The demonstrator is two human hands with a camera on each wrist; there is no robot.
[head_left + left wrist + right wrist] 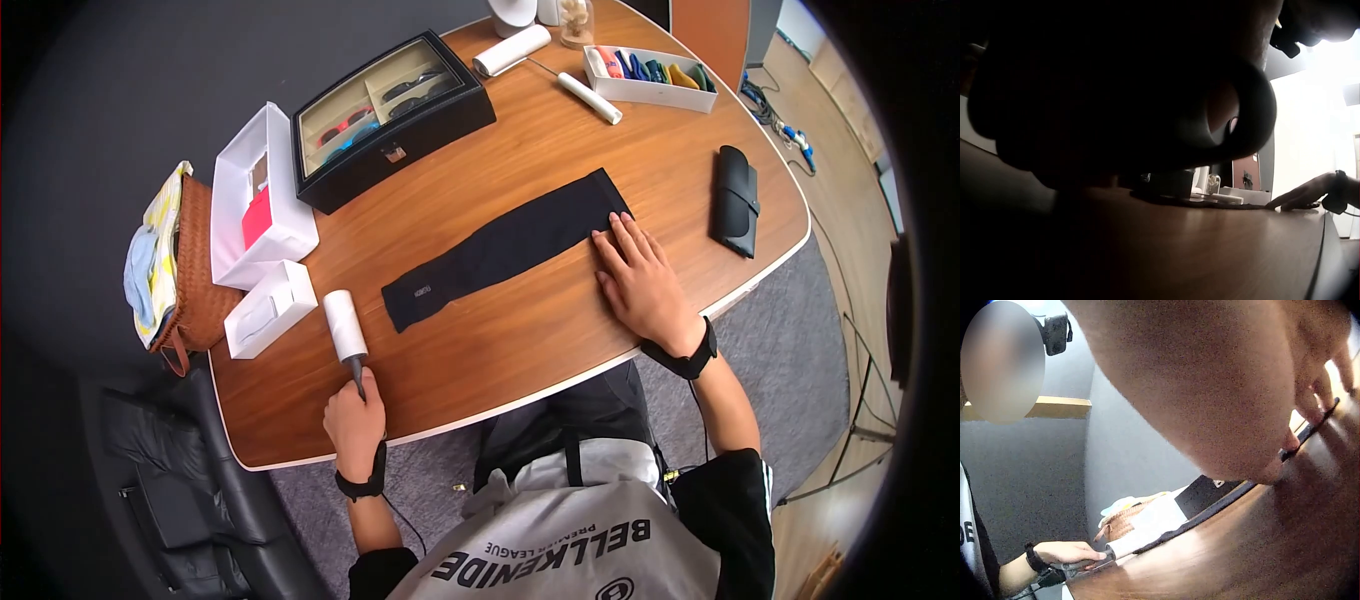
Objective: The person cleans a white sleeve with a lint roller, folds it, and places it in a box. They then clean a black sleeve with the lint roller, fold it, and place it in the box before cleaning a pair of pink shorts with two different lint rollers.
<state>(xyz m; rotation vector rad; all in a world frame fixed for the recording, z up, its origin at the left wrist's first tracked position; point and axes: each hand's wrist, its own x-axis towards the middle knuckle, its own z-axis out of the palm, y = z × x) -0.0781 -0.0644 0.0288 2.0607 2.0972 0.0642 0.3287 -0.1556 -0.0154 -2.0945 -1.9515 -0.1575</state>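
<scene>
Black tapered sleeve (505,245) on wooden table (500,355)

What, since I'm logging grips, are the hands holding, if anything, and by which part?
The left hand grips a lint roller by its handle; the right hand holds nothing, only touching a black arm sleeve.

The cloth sleeve (510,245) is black with a small grey mark (422,291). The lint roller (344,322) is white, its handle (358,372) dark grey. The table (480,380) shows streaked brown wood grain and a white edge. The display case (440,126) is black, with 1 red and 1 blue pair of glasses (352,144). The basket (203,250) is reddish brown; the 2 wristbands (683,360) are black; the shirt (640,545) is grey with black lettering.
</scene>
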